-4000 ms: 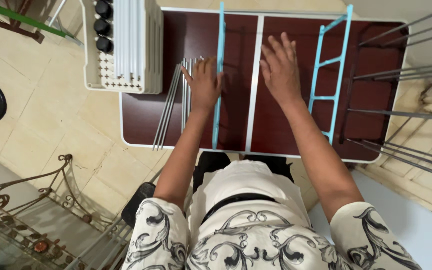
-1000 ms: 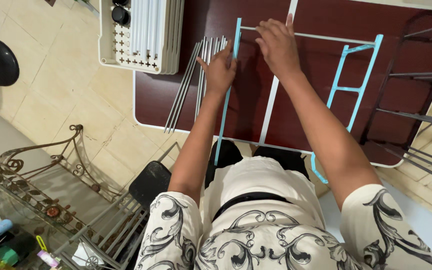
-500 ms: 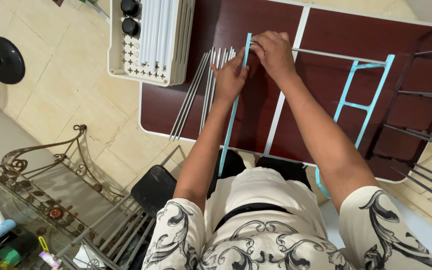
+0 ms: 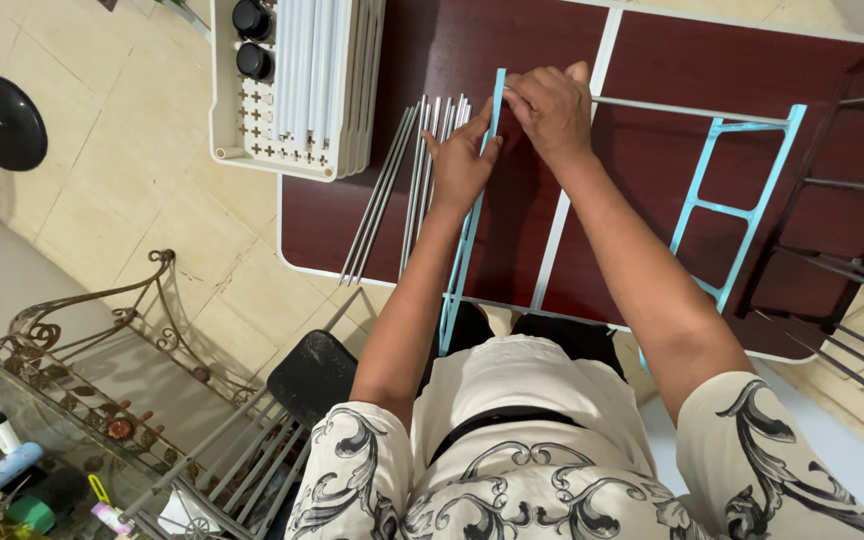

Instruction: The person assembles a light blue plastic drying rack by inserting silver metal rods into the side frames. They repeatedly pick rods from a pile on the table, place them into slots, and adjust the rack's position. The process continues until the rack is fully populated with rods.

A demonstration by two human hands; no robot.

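White tray (image 4: 252, 150) of white tubes (image 4: 307, 65)

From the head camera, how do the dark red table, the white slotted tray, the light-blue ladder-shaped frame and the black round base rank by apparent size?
1. Dark red table, largest.
2. White slotted tray.
3. Light-blue ladder-shaped frame, longer but thin, so close to the tray.
4. Black round base, smallest; it sits on the floor, farther away.

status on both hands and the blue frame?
Left hand steadies the light-blue side rail. Right hand pinches its top end. Grey rods lie beside, clear.
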